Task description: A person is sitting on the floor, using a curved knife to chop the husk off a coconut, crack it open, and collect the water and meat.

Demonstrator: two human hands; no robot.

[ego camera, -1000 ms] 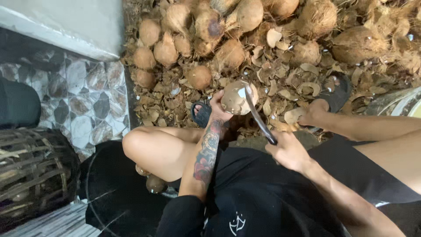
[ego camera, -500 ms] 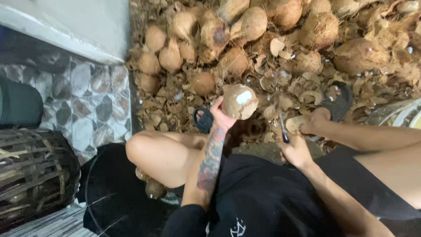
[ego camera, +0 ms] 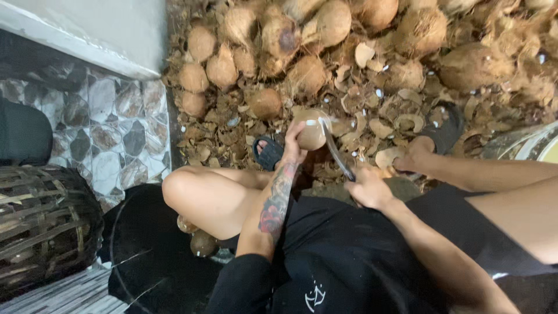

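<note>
My left hand (ego camera: 292, 148) grips a brown husked coconut (ego camera: 311, 132) held out in front of my knees, its pale cut end turned to the right. My right hand (ego camera: 367, 188) holds the handle of a curved dark blade (ego camera: 334, 151), whose tip rests against the coconut's right side. My left forearm is tattooed. I sit low with bare knees spread, feet in dark sandals among the shell bits.
A heap of whole coconuts (ego camera: 302, 35) and broken shell pieces (ego camera: 401, 122) covers the ground ahead. A woven basket (ego camera: 40, 227) stands at the left on patterned tiles. A black tub (ego camera: 139, 256) lies below my left knee. A bowl's rim (ego camera: 532, 145) shows at the right.
The blade was drawn back toward my right hand half a second ago; now it is up against the coconut again. The coconut has stayed in my left hand.
</note>
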